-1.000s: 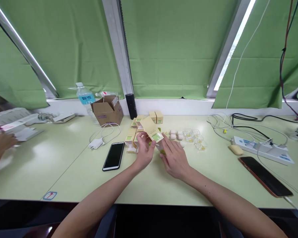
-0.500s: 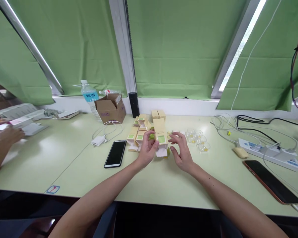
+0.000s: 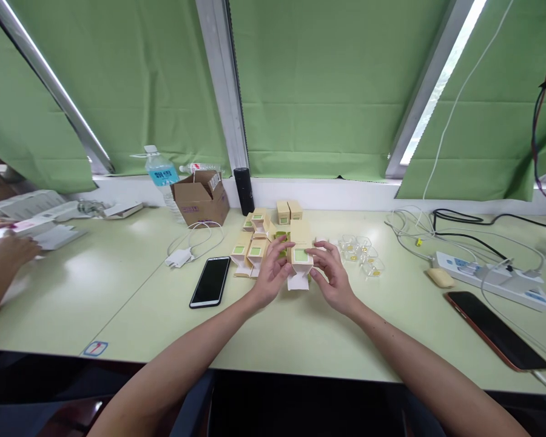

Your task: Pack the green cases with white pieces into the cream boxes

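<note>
Between my two hands is a small cream cardboard box with a green label and open flaps, its white flap hanging down at the near end. My left hand grips its left side with thumb and fingertips. From the right, my right hand is closed against the opposite side. More open cream boxes stand just left of my left hand. Small green pieces show partly behind the held box. Right of my right hand sit several small clear plastic cups with yellow spots inside.
Two closed boxes stand at the back near a black cylinder and a brown carton. A phone lies left; another phone and a power strip lie right. Another person's hand works at far left.
My right hand has closed in on the box and now touches its right side. The box has shifted slightly right and its front has turned to face me more squarely.
</note>
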Tool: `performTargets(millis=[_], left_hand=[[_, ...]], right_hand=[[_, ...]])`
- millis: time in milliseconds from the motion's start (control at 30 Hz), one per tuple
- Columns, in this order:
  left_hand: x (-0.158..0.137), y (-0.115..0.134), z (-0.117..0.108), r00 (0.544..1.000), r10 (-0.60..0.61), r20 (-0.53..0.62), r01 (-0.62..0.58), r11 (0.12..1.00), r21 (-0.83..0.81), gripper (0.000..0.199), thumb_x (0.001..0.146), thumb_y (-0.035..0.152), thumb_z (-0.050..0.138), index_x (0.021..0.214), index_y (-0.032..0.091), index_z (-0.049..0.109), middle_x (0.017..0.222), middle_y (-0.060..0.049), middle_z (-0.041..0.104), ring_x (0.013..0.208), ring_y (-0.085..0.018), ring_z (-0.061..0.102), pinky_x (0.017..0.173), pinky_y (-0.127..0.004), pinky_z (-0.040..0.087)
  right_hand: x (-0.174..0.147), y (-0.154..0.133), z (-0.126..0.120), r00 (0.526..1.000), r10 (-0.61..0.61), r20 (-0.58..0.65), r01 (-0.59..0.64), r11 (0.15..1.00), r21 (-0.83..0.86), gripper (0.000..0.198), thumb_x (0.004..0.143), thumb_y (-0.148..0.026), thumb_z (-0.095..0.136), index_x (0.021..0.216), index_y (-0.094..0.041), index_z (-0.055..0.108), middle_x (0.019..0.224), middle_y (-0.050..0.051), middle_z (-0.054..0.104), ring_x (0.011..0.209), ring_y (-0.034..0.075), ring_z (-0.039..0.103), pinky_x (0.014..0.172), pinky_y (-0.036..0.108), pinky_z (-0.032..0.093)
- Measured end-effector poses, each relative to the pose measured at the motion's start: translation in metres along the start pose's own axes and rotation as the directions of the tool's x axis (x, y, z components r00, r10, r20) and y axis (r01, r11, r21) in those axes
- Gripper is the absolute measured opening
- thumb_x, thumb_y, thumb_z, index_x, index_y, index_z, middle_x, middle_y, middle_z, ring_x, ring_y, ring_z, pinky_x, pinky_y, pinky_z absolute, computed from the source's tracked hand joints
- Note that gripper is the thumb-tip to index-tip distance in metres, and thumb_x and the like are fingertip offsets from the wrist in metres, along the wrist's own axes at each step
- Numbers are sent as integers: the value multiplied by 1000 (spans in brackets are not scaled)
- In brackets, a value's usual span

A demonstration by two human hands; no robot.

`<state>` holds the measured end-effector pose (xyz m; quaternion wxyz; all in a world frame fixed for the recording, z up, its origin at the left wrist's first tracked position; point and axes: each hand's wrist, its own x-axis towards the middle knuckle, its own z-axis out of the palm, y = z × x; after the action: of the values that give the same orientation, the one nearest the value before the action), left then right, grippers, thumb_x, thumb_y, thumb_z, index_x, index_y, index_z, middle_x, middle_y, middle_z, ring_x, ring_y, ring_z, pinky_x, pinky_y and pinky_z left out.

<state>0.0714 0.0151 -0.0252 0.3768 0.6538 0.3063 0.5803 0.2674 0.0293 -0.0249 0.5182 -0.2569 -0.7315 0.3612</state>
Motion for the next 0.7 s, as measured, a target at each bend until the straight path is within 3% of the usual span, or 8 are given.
performTargets(millis=[100, 200, 700], left_hand=[[-1, -5, -1, 997, 17, 81, -11, 997, -72, 57, 91, 46, 69, 142, 33, 49, 165, -13, 17, 121, -27, 64, 101, -45, 56], [-1, -9, 0, 997, 28, 66, -23, 997, -76, 55, 91, 39, 71, 142, 35, 50, 165, -12, 16, 117, -25, 66, 105, -46, 53], [-4, -6, 7, 1000, -6, -25, 6, 1000, 15, 45, 94, 34, 68, 137, 31, 54, 160, -14, 25, 103, -20, 71, 94, -42, 61]], right_hand=[[1, 2, 0, 1000, -12, -28, 13, 999, 34, 33, 100, -42, 58, 132, -34, 60, 138, 9, 36, 95, 17, 67, 95, 45, 61], [0, 4, 0, 999, -15, -37, 17, 999, 49, 33, 99, -40, 60, 132, -34, 61, 137, 9, 37, 95, 17, 68, 93, 44, 61], [-1, 7, 8, 993, 44, -111, -36, 996, 76, 29, 96, -37, 66, 124, -34, 66, 130, 6, 39, 83, 11, 67, 85, 38, 63]])
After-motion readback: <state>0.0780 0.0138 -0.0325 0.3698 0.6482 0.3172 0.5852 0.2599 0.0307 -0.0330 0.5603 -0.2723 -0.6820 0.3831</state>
